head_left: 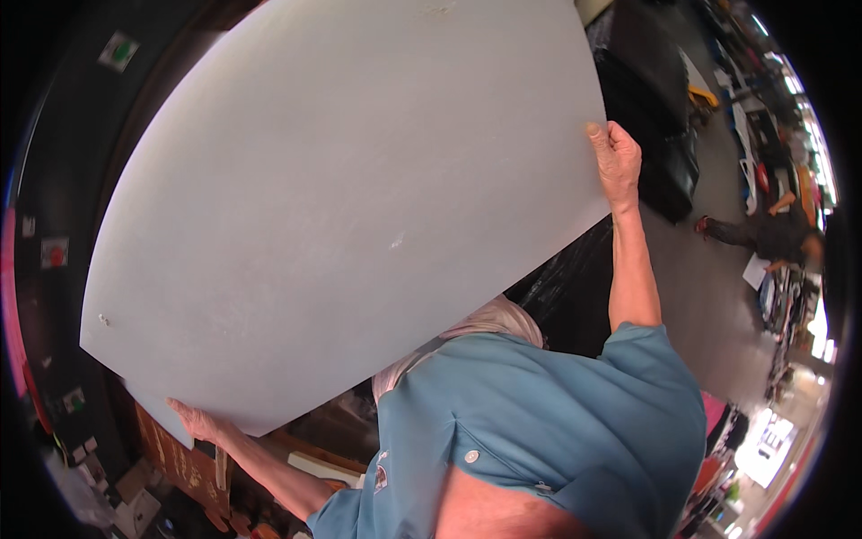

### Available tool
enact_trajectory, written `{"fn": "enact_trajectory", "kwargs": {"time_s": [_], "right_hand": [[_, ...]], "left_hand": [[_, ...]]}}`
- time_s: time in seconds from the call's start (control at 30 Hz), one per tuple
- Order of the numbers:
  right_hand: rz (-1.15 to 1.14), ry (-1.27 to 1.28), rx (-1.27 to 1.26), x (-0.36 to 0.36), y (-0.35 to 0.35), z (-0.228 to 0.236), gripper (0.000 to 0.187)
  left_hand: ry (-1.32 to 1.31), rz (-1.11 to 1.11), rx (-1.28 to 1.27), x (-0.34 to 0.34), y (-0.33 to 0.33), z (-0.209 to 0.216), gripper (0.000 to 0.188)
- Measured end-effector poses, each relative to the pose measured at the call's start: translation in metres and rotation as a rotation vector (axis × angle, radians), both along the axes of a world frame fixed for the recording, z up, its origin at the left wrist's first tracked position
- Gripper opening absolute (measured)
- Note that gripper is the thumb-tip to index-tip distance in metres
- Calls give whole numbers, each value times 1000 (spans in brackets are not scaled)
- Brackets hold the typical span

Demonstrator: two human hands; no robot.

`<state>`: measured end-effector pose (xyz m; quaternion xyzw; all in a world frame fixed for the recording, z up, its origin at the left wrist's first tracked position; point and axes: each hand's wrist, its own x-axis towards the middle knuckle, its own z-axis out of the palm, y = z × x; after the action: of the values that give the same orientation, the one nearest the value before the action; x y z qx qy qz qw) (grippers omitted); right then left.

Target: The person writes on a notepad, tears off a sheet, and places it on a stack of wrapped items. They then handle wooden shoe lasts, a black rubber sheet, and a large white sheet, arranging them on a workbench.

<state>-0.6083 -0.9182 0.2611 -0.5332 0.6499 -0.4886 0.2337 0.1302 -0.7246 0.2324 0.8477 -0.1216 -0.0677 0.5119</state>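
A large pale grey sheet (pixel 359 171) fills most of the view, tilted in front of my body. It has small scuffs and light marks on its face. My right hand (pixel 618 166) grips its right edge, thumb on the near face and fingers curled round the rim. At the lower left corner, my left hand (pixel 197 420) holds the bottom edge, its fingers partly hidden. A narrow strip of the same grey shows beside that hand; whether it is a second sheet I cannot tell.
Along the left stands a dark machine frame (pixel 54 171) with a green button (pixel 119 51) and a red button (pixel 54 252). Black plastic-wrapped goods (pixel 646 90) stand at the right, near a yellow object (pixel 703 97). A person (pixel 781 235) stands farther right. Worn brown wood (pixel 184 463) lies below left.
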Motion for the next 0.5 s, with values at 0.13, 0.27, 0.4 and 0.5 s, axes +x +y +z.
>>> {"fn": "enact_trajectory", "kwargs": {"time_s": [0.13, 0.27, 0.4, 0.5], "right_hand": [[-166, 90, -115, -85, 31, -2, 52], [-364, 255, -186, -177, 70, 10, 52], [-576, 446, -179, -279, 102, 41, 53], [-735, 477, -139, -313, 137, 59, 53]], "left_hand": [[72, -134, -78, -72, -71, -21, 78], [116, -250, -172, -162, -138, -40, 81], [186, -477, -214, -278, -218, -68, 78], [256, -650, -160, -339, -266, -97, 78]]}}
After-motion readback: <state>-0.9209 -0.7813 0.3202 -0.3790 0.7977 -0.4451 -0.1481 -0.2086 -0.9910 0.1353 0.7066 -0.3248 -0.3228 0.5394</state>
